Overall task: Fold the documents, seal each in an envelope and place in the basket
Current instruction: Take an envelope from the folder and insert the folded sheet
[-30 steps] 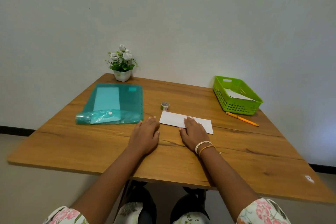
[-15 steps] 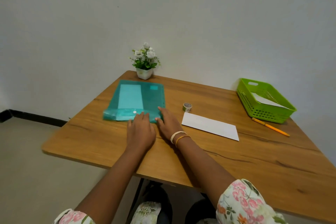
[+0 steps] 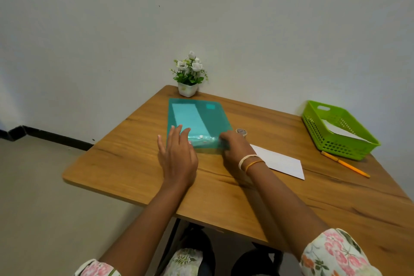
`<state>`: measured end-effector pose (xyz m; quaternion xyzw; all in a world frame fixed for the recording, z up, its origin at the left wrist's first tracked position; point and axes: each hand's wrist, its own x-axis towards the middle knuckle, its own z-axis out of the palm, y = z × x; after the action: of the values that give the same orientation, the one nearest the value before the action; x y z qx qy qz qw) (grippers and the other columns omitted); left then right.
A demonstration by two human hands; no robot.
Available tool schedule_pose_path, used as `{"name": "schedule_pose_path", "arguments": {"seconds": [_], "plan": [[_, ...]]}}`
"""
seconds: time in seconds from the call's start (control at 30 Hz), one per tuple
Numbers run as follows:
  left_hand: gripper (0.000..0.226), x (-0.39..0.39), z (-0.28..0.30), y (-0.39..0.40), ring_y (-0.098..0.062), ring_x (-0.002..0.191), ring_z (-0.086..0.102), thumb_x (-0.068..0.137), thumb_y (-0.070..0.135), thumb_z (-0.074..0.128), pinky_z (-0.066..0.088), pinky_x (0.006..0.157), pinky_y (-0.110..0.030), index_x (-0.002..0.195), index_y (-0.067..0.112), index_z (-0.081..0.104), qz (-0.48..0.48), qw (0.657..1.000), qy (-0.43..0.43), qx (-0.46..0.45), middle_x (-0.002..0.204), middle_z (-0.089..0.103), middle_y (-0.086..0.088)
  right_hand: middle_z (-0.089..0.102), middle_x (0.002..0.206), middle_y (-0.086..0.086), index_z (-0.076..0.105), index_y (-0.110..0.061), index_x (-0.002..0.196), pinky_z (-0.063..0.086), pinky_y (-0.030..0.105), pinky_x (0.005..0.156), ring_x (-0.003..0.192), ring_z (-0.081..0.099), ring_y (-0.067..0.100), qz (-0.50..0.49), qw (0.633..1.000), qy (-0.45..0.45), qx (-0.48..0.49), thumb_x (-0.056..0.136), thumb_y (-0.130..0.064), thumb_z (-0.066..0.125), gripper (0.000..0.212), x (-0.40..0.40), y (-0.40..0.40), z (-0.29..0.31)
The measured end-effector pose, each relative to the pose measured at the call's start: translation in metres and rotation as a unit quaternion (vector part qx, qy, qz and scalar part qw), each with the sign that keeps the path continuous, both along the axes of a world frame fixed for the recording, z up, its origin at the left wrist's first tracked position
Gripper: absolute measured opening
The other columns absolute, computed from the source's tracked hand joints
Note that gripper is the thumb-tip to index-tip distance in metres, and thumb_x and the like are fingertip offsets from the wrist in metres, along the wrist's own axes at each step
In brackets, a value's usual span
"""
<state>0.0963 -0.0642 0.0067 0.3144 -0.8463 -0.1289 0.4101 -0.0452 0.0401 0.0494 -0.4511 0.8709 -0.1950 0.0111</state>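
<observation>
Where hands (image 3: pixel 177 154) meet, folder (image 3: pixel 199 116).

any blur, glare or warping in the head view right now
Head view: wide-angle warping tilts the table and wall line; the right hand on the teal folder is slightly motion-smeared; soft, even light, faint sheen on the folder's near flap, no harsh glare.

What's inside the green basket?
White paper lies inside the green basket, leaning toward its right side. It may be an envelope, but I cannot tell. The near wall hides the basket's floor, so anything lying flat beneath the paper stays unseen.
</observation>
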Motion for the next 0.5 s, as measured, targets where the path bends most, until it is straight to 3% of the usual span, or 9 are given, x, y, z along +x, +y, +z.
{"name": "schedule_pose_path", "arguments": {"seconds": [0.2, 0.33, 0.43, 0.5], "plan": [[0.029, -0.002, -0.004, -0.003, -0.023, 0.115, 0.056, 0.091, 0.022, 0.041, 0.018, 0.115, -0.054, 0.103, 0.016, 0.066, -0.008, 0.999, -0.010, 0.038, 0.108, 0.066, -0.002, 0.065, 0.107, 0.003, 0.056, -0.026, 0.104, 0.053, 0.034, 0.078, 0.096, 0.060, 0.028, -0.008, 0.998, 0.035, 0.058, 0.075, -0.014, 0.058, 0.032, 0.021, 0.023, -0.010], [0.021, -0.002, -0.007, -0.005, -0.027, 0.117, 0.052, 0.083, 0.017, 0.052, 0.026, 0.112, -0.050, 0.087, 0.010, 0.072, 0.036, 0.994, -0.050, 0.089, 0.118, 0.062, -0.012, 0.061, 0.094, 0.005, 0.049, -0.017, 0.101, 0.037, 0.028, 0.069, 0.082, 0.053, 0.021, -0.002, 0.996, 0.047, 0.072, 0.082, -0.037, 0.052, 0.028, 0.037, 0.023, -0.016], [0.030, -0.002, -0.008, -0.003, -0.030, 0.126, 0.045, 0.085, 0.020, 0.049, 0.036, 0.107, -0.048, 0.101, 0.006, 0.070, 0.043, 0.988, -0.074, 0.129, 0.133, 0.054, -0.016, 0.060, 0.096, 0.007, 0.048, -0.014, 0.101, 0.033, 0.030, 0.071, 0.079, 0.046, 0.019, -0.034, 0.996, 0.066, 0.047, 0.092, -0.044, 0.040, 0.032, 0.042, 0.017, -0.020], [0.034, -0.001, -0.007, 0.000, -0.031, 0.129, 0.043, 0.086, 0.020, 0.048, 0.041, 0.104, -0.046, 0.109, 0.002, 0.065, 0.043, 0.984, -0.078, 0.152, 0.141, 0.046, -0.017, 0.062, 0.096, 0.008, 0.049, -0.012, 0.100, 0.035, 0.032, 0.071, 0.079, 0.050, 0.022, -0.058, 0.997, 0.052, 0.027, 0.096, -0.044, 0.034, 0.035, 0.043, 0.014, -0.023]]}}
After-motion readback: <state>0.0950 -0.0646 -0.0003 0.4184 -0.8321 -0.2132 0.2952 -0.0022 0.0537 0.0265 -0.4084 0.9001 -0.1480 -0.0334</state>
